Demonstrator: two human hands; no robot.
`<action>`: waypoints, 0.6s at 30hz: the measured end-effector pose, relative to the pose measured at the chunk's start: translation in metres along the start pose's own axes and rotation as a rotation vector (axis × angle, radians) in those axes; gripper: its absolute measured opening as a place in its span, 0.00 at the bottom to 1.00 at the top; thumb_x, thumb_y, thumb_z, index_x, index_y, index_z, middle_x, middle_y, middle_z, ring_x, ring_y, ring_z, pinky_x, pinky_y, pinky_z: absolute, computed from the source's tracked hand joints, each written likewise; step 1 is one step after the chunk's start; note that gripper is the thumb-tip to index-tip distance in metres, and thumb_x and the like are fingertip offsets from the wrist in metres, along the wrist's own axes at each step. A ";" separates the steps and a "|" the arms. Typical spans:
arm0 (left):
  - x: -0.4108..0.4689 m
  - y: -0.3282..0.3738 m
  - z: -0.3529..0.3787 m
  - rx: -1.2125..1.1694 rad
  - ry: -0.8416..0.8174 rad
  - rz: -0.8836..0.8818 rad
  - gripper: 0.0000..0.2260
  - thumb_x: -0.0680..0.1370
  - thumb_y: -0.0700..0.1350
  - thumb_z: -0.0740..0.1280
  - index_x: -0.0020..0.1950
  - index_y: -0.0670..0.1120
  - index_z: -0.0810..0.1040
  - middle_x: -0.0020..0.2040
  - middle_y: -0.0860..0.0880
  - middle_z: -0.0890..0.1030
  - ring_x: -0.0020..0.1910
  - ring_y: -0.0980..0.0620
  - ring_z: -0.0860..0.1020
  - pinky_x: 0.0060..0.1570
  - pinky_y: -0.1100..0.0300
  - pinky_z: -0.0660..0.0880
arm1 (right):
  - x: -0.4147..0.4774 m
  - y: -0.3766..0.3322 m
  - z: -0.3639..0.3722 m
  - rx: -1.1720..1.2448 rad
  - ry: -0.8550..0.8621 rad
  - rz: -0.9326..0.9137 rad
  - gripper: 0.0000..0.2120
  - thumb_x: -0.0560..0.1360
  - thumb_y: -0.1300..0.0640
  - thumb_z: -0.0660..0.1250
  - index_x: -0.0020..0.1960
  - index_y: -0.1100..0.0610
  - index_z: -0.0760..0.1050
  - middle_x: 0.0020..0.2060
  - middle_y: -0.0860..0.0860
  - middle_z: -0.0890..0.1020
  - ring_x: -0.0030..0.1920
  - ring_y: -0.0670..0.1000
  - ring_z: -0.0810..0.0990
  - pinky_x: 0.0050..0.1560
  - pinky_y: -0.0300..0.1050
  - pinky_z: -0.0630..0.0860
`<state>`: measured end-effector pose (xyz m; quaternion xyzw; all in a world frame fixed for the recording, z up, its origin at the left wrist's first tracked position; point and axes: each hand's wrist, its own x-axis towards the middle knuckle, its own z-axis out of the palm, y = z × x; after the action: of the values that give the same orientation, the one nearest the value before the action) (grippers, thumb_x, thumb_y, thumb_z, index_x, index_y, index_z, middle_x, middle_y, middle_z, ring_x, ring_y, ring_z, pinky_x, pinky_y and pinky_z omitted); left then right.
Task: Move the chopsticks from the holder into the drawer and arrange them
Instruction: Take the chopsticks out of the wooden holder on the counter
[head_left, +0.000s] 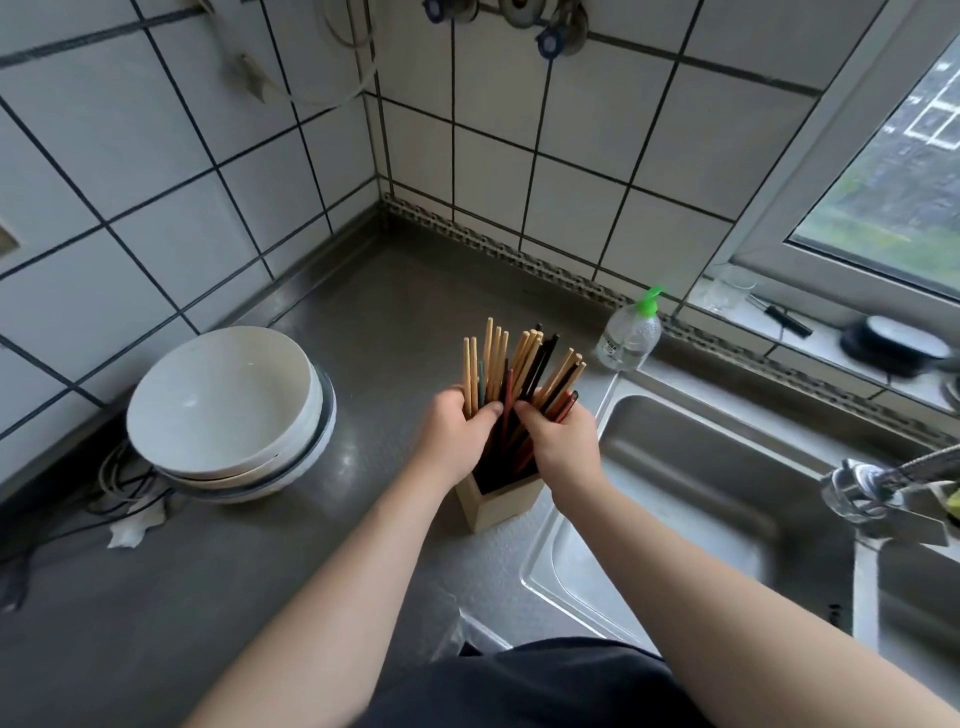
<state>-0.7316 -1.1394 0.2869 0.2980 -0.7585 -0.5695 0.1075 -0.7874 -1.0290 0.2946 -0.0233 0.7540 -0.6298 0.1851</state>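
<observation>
A square pale wooden holder (496, 503) stands on the steel counter beside the sink. Several chopsticks (519, 366), some pale wood, some black and some red, stick up out of it and fan outward. My left hand (457, 436) wraps around the left side of the bundle just above the holder's rim. My right hand (561, 441) closes on the right side of the bundle. The chopsticks' lower ends are still inside the holder. No drawer is in view.
Stacked white bowls (223, 410) sit on the counter to the left, with cables (119, 488) beside them. A steel sink (675, 519) with a tap (872, 483) lies to the right. A soap bottle with a green pump (629, 332) stands behind the holder.
</observation>
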 end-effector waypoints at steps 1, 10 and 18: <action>0.000 -0.001 0.000 0.013 0.006 0.002 0.03 0.79 0.46 0.68 0.48 0.47 0.79 0.40 0.52 0.80 0.40 0.57 0.78 0.37 0.65 0.72 | 0.000 -0.002 -0.001 -0.014 -0.004 -0.005 0.06 0.76 0.62 0.67 0.43 0.54 0.81 0.38 0.49 0.83 0.40 0.48 0.81 0.42 0.38 0.77; -0.007 0.002 0.006 0.015 0.084 0.016 0.03 0.83 0.47 0.62 0.52 0.48 0.72 0.40 0.53 0.76 0.37 0.61 0.75 0.29 0.75 0.69 | -0.007 -0.001 0.001 0.022 0.018 0.013 0.08 0.79 0.56 0.65 0.45 0.55 0.81 0.41 0.51 0.85 0.42 0.48 0.82 0.45 0.42 0.79; -0.011 0.002 0.003 -0.108 0.179 0.061 0.04 0.82 0.44 0.62 0.54 0.49 0.76 0.43 0.54 0.81 0.42 0.61 0.79 0.40 0.70 0.74 | -0.016 -0.014 -0.004 0.163 0.145 -0.051 0.09 0.80 0.57 0.64 0.47 0.58 0.81 0.40 0.46 0.85 0.43 0.41 0.84 0.48 0.37 0.77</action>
<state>-0.7246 -1.1303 0.2900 0.3181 -0.7230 -0.5769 0.2080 -0.7763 -1.0241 0.3129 0.0182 0.7109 -0.6936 0.1150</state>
